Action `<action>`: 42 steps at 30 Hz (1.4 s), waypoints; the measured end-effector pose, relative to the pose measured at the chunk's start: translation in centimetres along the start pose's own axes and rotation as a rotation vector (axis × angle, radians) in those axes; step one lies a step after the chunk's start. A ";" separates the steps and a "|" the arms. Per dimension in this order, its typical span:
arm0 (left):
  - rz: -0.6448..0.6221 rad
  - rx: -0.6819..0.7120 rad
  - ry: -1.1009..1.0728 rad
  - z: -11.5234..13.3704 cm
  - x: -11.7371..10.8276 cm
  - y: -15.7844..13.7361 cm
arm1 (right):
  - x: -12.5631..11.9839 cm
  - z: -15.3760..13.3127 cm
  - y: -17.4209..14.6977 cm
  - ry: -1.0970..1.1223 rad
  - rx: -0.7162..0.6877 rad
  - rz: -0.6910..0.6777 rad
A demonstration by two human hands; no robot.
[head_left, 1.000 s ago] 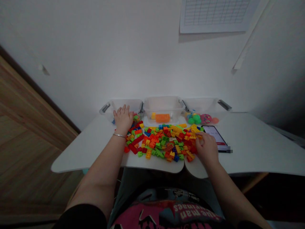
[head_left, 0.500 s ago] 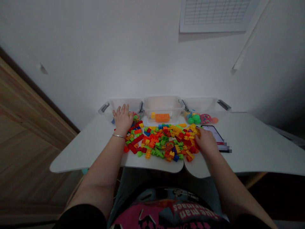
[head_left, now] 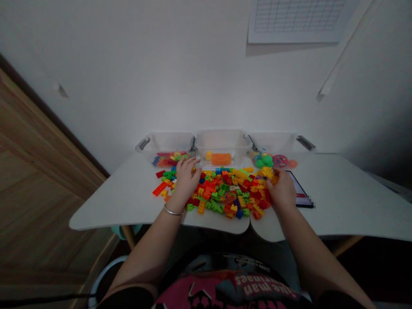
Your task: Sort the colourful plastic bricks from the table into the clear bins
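Note:
Many toy building bricks [head_left: 222, 189] in red, orange, yellow, green and blue lie in a loose pile on the white table [head_left: 341, 193]. My left hand [head_left: 187, 177], with a silver bangle at the wrist, is over the left part of the pile. Its fingers reach to the right and stand apart from the thumb; a bit of yellow shows between them, and I cannot tell whether it is touched. At the pile's right edge my right hand [head_left: 282, 189] is closed on a yellow brick [head_left: 267, 172], its fingers partly hiding it.
Three clear plastic bins stand along the wall: the left bin [head_left: 167, 139] with colourful toys, the middle bin [head_left: 222, 138] with an orange block [head_left: 221, 159], the right bin [head_left: 273, 139] with green balls [head_left: 264, 161]. A phone [head_left: 301, 191] lies right of my right hand.
My left hand has come from in front of the left bin back to the right, over the bricks. My right hand has lifted slightly with the yellow brick. The view has shifted slightly.

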State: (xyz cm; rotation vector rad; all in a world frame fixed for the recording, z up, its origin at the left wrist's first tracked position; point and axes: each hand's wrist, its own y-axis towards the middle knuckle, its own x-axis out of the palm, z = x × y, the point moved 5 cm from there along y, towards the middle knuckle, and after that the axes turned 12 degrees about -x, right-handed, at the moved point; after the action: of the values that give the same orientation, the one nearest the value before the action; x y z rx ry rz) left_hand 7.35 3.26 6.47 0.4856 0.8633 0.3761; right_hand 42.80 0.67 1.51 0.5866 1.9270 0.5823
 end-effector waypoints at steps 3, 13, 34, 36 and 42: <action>-0.094 0.014 -0.109 1.6 0.6 -1.8 | -1.0 -0.7 0.4 0.147 -0.084 0.143; -0.439 -0.094 -0.508 7.1 1.5 -5.1 | -1.2 -10.5 -1.6 0.370 -0.495 0.019; -0.401 -0.589 -0.919 2.5 2.5 -3.7 | -1.7 -11.3 -3.5 0.253 -0.706 0.122; -0.277 -0.570 -0.997 1.3 1.4 -2.5 | -1.7 -9.5 -3.5 0.205 -0.653 0.110; 0.246 -0.421 -1.062 -2.2 -3.1 1.4 | -1.4 -4.8 -3.9 0.141 -0.440 0.107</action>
State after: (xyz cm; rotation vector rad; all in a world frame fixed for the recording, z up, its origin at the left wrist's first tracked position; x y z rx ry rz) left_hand 3.62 3.40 7.93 0.3240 -0.3089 0.4382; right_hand 38.43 -3.93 1.87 0.3741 1.8228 1.1051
